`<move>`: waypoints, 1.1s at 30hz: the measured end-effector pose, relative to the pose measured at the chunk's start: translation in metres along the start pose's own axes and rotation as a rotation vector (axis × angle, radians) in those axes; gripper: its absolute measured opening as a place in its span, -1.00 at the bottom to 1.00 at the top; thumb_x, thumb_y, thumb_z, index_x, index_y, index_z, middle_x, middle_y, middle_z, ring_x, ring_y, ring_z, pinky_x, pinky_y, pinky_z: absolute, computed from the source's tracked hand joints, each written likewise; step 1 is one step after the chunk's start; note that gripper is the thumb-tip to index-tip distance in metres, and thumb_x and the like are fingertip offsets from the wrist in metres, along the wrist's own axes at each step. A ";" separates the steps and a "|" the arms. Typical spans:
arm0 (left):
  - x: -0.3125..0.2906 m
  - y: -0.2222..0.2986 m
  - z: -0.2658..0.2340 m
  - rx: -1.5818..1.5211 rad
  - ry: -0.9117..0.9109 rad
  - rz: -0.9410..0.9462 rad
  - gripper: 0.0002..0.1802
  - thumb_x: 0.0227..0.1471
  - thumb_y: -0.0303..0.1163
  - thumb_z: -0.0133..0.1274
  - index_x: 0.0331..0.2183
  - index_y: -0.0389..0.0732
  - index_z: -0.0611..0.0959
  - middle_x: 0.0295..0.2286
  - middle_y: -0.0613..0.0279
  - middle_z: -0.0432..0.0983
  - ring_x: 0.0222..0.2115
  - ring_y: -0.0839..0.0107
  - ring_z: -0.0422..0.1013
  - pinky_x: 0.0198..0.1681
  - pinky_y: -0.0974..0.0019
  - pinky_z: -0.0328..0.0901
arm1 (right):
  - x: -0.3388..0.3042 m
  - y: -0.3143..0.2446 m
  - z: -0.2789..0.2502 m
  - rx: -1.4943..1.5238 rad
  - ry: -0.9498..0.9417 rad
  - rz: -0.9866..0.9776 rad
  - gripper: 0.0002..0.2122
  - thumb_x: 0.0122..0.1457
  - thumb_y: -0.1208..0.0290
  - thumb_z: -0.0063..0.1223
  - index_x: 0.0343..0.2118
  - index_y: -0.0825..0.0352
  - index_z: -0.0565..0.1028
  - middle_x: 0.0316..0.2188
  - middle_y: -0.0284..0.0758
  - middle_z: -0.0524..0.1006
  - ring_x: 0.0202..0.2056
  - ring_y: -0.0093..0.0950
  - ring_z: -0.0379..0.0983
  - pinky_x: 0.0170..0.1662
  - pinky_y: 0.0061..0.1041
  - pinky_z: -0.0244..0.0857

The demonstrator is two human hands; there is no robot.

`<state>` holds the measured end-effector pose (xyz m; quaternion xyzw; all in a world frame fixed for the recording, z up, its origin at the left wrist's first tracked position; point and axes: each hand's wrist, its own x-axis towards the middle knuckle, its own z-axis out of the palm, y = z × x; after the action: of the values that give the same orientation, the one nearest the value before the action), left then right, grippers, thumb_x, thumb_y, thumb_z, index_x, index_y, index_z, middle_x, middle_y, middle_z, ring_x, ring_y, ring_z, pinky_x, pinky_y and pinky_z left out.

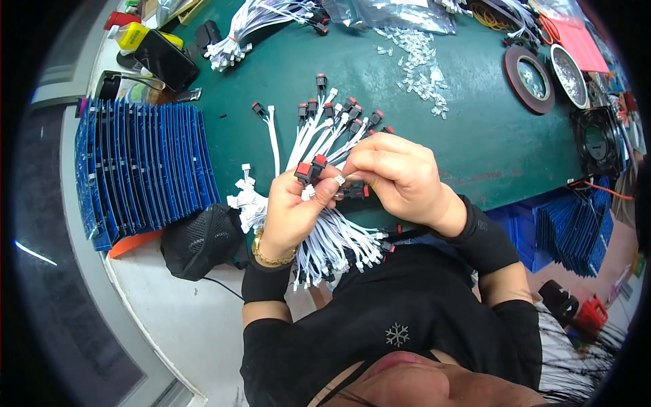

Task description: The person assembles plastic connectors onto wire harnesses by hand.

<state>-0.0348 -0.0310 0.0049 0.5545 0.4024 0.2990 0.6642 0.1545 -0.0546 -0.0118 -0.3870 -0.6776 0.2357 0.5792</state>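
Thin white cables with black-and-red plugs and small white connectors lie across the green table in front of me. My left hand [290, 209] is closed round a few of them, two black-and-red plugs [310, 168] standing up from its fingers. Between the two hands a small white connector [340, 180] shows at the fingertips. My right hand [400, 173] pinches close beside it; what lies between its thumb and finger is too small to make out. A bundle of white cables [339, 247] hangs below the hands, and more cables [319, 139] fan out beyond them.
A row of blue circuit boards [146, 173] stands at the left, beside a black mesh bag [202, 241]. Small clear plastic pieces [420, 68] are scattered at the back. A tape roll [513, 80], a white bowl [568, 76] and a black fan [597, 144] sit at the right.
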 end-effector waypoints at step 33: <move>0.002 -0.002 -0.003 -0.009 -0.075 0.013 -0.82 0.07 -0.40 0.10 -0.32 -0.33 0.59 -0.46 0.24 0.55 -0.51 0.60 0.41 -0.48 0.55 0.31 | 0.004 -0.004 -0.005 0.043 -0.081 0.129 -0.88 -0.12 0.69 0.16 -0.47 0.37 0.52 -0.55 -0.29 0.51 -0.49 -0.38 0.47 -0.42 -0.50 0.34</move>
<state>-0.0360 -0.0280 0.0026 0.5649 0.3722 0.2843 0.6794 0.1584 -0.0549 -0.0052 -0.4075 -0.6689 0.3026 0.5430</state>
